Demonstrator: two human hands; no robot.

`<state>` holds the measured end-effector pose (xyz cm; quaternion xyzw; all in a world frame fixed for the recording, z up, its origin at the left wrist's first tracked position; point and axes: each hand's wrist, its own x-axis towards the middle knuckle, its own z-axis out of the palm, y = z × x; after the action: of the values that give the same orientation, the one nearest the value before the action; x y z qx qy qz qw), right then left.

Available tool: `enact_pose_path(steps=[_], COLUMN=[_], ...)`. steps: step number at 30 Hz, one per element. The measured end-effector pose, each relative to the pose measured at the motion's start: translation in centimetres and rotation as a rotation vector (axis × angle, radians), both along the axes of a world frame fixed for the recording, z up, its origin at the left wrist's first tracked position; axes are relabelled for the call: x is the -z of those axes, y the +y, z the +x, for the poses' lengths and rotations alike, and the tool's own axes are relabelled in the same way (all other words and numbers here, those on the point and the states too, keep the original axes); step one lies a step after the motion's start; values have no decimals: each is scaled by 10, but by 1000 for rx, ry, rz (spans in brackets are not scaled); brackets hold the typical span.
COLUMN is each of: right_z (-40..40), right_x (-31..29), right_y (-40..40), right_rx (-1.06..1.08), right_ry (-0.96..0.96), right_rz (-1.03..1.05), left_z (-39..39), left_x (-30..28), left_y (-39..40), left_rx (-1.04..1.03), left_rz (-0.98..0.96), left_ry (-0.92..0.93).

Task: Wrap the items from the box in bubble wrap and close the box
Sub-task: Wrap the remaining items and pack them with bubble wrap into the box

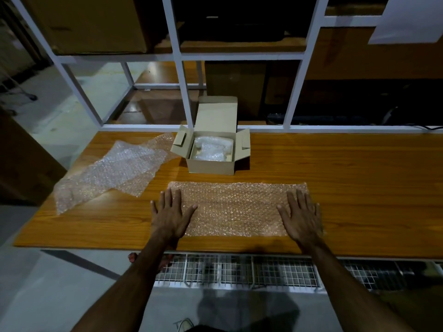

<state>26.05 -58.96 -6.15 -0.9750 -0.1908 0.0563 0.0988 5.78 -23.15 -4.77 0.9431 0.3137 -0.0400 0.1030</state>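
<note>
— Well, biggest first?
— Wooden table (335, 188), running wide across the view, white frame (182, 68) along its far edge.
— On it?
— Flat sheet (235, 207) of bubble wrap near the front edge, spread lengthwise. Loose, crumpled wrap (107, 171) off to the left, several layers overlapping, one corner reaching toward the box (211, 166).
— And the box?
— Just behind the flat sheet, close to the frame. Open: lid flap standing up at the back, side flaps splayed out. Inside, a bundle (212, 149) already wrapped in bubble wrap; contents impossible to make out through it.
— Hands?
— Both palm down on the flat sheet, fingers straight and spread, gripping nothing. Left hand (171, 216) pressing the sheet's left end, little finger out on bare wood. Right hand (302, 216) pressing the right end, slightly blurred. Well apart from each other, bare sheet between.
— Anything smaller?
— Wire mesh (239, 271) below the table's front edge. White paper (407, 17) hanging at the upper right.
</note>
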Motion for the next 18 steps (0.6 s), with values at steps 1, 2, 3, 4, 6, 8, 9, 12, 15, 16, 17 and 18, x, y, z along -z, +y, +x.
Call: enact_pose_path(steps=[1, 2, 3, 4, 6, 8, 9, 12, 15, 16, 17, 18], right_z=[0, -1, -2, -4, -9, -14, -17, -24, -24, -22, -20, -18], right_x=[-1, -1, -2, -3, -3, -1, 1, 5, 2, 1, 0, -2], right_y=[-1, -2, -4, -7, -16, -28, -34, -48, -57, -59, -60, -60], right_rx=[-9, -11, -6, 8, 53, 113, 135, 164, 206, 212, 217, 224], right_ry=[4, 1, -20, -56, -132, -143, -139, -133, -130, -124, -112, -94], right_rz=[23, 62, 105, 147, 211, 266, 279, 277, 297, 310, 328, 351], left_z=[-2, -5, -10, -16, -29, -40, -44, -44, -38, -35, -33, -31], left_x=[-1, -2, -4, -5, -9, -10, -11, -16, -25, -27, -33, -34], left_y=[-1, -4, -8, -13, -24, -35, -39, -42, -40, -39, -42, -42], left_rx=[-6, -8, -18, -39, -104, -169, -201, -323, -469, -517, -563, -603], left_rz=[-1, 8, 22, 36, 38, 35, 42, -36, -129, -175, -217, -247], left_ry=[-6, -35, -89, -155, -272, -323, -320, -307, -331, -341, -337, -341])
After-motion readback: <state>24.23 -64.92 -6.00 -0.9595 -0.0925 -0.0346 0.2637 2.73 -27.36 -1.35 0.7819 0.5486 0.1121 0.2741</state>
